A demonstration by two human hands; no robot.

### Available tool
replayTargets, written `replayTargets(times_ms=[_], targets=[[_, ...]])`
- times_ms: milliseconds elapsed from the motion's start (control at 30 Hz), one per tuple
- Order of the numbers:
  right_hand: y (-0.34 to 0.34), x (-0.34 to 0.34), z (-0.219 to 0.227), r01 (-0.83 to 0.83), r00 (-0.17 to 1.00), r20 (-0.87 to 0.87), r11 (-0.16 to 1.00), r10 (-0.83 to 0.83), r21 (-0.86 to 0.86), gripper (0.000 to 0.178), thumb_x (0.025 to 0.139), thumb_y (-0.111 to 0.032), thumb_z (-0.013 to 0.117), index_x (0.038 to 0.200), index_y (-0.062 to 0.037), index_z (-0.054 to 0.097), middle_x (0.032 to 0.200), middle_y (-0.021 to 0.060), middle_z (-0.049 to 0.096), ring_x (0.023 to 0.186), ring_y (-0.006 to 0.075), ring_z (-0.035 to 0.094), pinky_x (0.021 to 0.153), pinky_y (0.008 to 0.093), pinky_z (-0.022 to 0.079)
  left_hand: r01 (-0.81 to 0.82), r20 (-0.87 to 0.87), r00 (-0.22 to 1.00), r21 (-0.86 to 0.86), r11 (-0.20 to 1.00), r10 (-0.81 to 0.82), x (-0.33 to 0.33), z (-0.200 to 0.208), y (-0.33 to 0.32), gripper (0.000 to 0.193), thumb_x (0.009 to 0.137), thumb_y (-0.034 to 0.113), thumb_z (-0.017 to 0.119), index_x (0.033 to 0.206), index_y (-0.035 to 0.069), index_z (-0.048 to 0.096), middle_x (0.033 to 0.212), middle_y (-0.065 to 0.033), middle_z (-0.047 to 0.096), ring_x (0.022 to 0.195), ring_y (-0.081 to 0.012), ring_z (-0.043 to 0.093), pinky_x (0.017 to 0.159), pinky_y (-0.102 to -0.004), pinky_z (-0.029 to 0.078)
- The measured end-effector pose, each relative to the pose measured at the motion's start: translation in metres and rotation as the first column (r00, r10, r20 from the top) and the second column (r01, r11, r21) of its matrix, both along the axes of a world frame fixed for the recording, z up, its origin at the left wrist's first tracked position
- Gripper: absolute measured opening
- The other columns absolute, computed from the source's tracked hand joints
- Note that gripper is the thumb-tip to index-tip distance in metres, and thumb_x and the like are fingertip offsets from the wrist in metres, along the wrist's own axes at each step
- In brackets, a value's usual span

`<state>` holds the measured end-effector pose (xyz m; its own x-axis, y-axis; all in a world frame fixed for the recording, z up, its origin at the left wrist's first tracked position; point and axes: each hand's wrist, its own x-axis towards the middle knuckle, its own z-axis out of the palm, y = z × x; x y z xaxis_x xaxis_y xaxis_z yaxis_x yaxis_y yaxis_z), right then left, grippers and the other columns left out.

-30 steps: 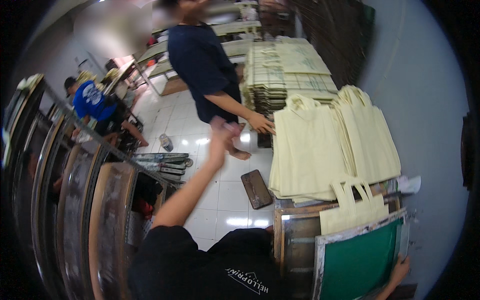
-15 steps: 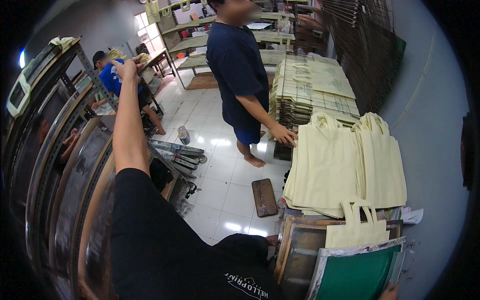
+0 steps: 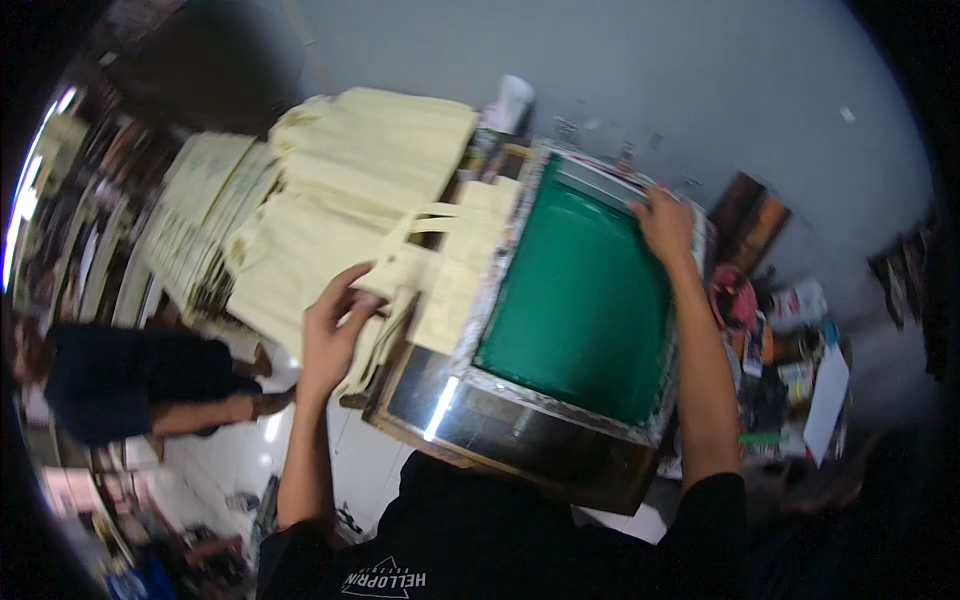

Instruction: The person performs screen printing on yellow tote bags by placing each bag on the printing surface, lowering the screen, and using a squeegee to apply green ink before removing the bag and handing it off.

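A screen-printing frame with green mesh (image 3: 575, 310) lies tilted over a cream tote bag (image 3: 465, 270) on the work board. Along the far end of the mesh rests a long pale squeegee (image 3: 600, 187). My right hand (image 3: 663, 228) has its fingers closed around the squeegee's right end, at the frame's far right corner. Left of the frame, my left hand (image 3: 338, 325) is raised beside the bag edges, thumb and forefinger apart and the other fingers bent. Nothing shows between its fingers, though motion blurs them. Stacked cream tote bags (image 3: 375, 150) lie beyond that hand.
On the left stands a person in dark clothing (image 3: 120, 385), one arm toward the bags. More flat bags (image 3: 195, 210) lie on racks behind the stack. A grey wall (image 3: 640, 80) bounds the far side. Cluttered bottles and containers (image 3: 790, 370) stand on the right.
My view has swung right and down onto the work board. My left arm, stretched toward the shelves before, is now by the bags. My right hand, barely visible earlier, now shows on the squeegee.
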<state>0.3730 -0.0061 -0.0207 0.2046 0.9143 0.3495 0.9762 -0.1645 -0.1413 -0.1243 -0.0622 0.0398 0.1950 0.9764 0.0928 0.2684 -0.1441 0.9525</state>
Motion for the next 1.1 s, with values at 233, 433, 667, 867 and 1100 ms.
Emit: replayTargets(times_ms=[233,433,667,867,1100], targets=[[-0.009,0.003,0.031,-0.099,0.995,0.052,0.974,0.09,0.205,0.035,0.092,-0.037,0.067,0.095,-0.0028,0.068,0.095,0.0187,0.071,0.094,0.0386,0.066,0.081,0.0492,0.046,0.459,-0.295,0.888,0.528,0.714,-0.353,0.21,0.016,0.131,0.048,0.093,0.019,0.07,0.137,0.004,0.056,0.122,-0.0176,0.069,0.116,-0.0336,0.064,0.101,-0.0406,0.048],[0.018,0.011,0.013,-0.007,1.0,0.008,1.0,0.007,0.029,0.045,0.092,-0.049,0.064,0.096,-0.0044,0.069,0.095,0.0197,0.071,0.092,0.0403,0.068,0.079,0.0528,0.051,0.678,-0.681,0.676,0.426,0.599,-0.281,0.3,-0.015,0.215,0.041,0.087,0.025,0.074,0.122,0.004,0.067,0.108,-0.022,0.071,0.102,-0.0424,0.066,0.092,-0.0489,0.051],[0.019,0.001,0.014,0.075,0.995,0.071,0.995,-0.07,-0.072,0.067,0.083,-0.073,0.06,0.09,-0.0067,0.072,0.084,0.0187,0.072,0.078,0.0403,0.07,0.069,0.0522,0.052,0.636,-0.68,0.666,0.301,0.711,-0.307,0.296,-0.031,0.22,0.033,0.087,0.034,0.073,0.107,0.009,0.076,0.09,-0.0226,0.072,0.089,-0.0418,0.069,0.083,-0.0497,0.053],[-0.01,-0.02,0.014,0.001,0.999,0.045,1.0,0.0,-0.027,0.063,0.084,-0.069,0.063,0.085,-0.0058,0.07,0.079,0.0164,0.071,0.076,0.0388,0.069,0.066,0.0511,0.052,0.638,-0.674,0.661,0.275,0.72,-0.329,0.268,-0.033,0.189,0.033,0.086,0.036,0.075,0.107,0.01,0.077,0.089,-0.0201,0.072,0.084,-0.0393,0.07,0.077,-0.0474,0.054],[-0.046,-0.044,0.013,-0.013,1.0,0.022,1.0,0.014,-0.022,0.061,0.084,-0.067,0.065,0.078,-0.0056,0.065,0.073,0.0144,0.068,0.071,0.0375,0.068,0.06,0.049,0.05,0.644,-0.637,0.68,0.283,0.711,-0.363,0.245,-0.034,0.155,0.03,0.087,0.032,0.075,0.104,0.008,0.077,0.089,-0.0201,0.072,0.079,-0.0393,0.07,0.074,-0.0461,0.053]])
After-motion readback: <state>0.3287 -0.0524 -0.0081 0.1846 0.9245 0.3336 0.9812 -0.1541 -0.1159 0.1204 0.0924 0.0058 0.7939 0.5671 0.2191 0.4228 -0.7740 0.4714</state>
